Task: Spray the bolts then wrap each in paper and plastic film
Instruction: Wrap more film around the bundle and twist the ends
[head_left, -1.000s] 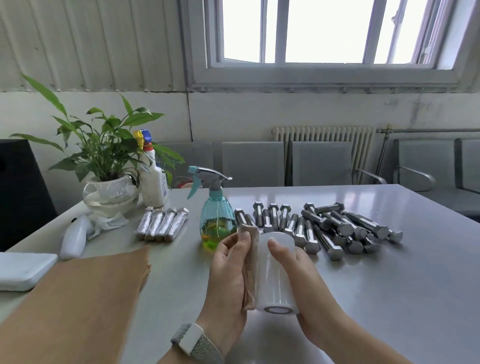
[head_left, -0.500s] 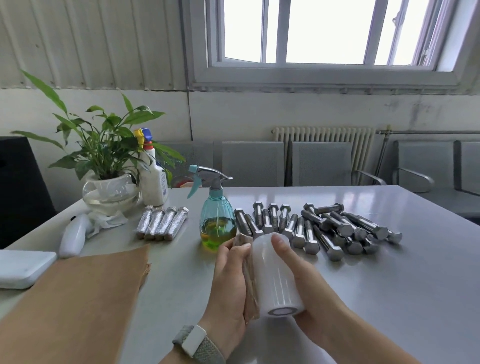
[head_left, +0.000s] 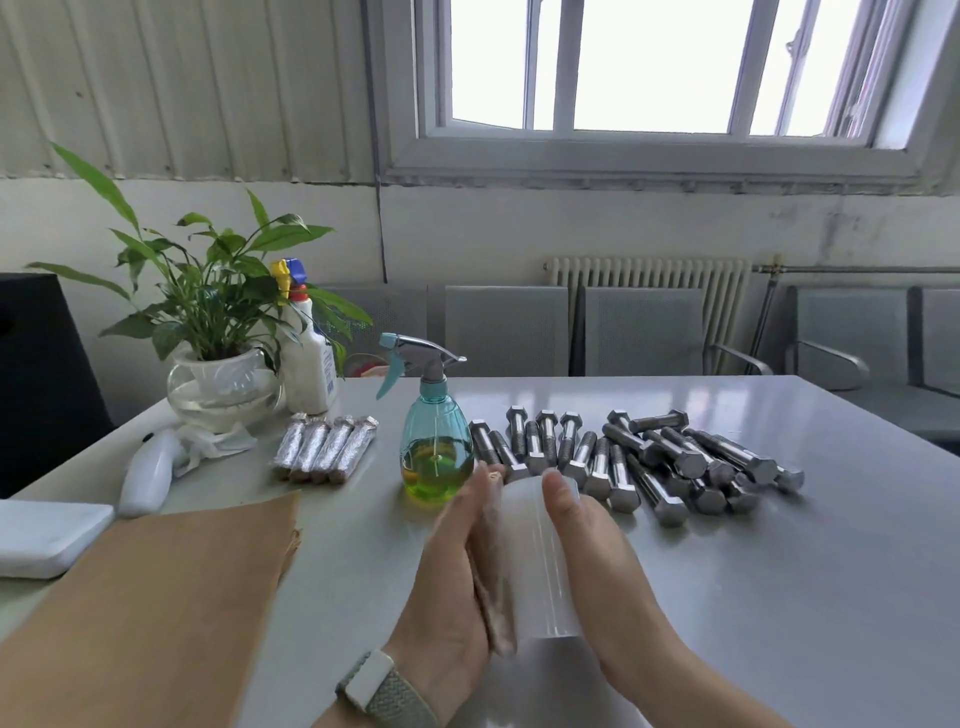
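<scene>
Nearest the camera, both hands work over the grey desk (head_left: 727, 597) with the roll of plastic film (head_left: 540, 561) between them; that roll is the landmark here. The left hand (head_left: 457, 587) lies along the roll's left side with fingers nearly straight, pressing a paper-wrapped bolt (head_left: 493, 592) against the film. The right hand (head_left: 602, 561) curls around the roll's right side, thumb lying over its far end, so its grip is closed on the roll itself.

The risks from here look mostly to do with the film. The left hand presses rather than clasps, so if the roll turns too fast the bolt could slip out towards the wearer and the brown paper might unwind. A loose film edge could cling back to the roll or crease, leaving part of the paper bare. I cannot tell from this view where the free edge of the film sits.

Left of the roll lies a stack of brown paper sheets (head_left: 156, 597). Just beyond the roll stands the teal spray bottle (head_left: 436, 441), close enough that a wide sweep of the left hand could knock it over and spill the yellow-green liquid. Beyond and right of the roll the unwrapped bolts (head_left: 649, 457) lie in a loose heap; a nudge might send some rolling. Further left of the roll, past the bottle, four finished wrapped bolts (head_left: 324, 447) lie side by side.
</scene>
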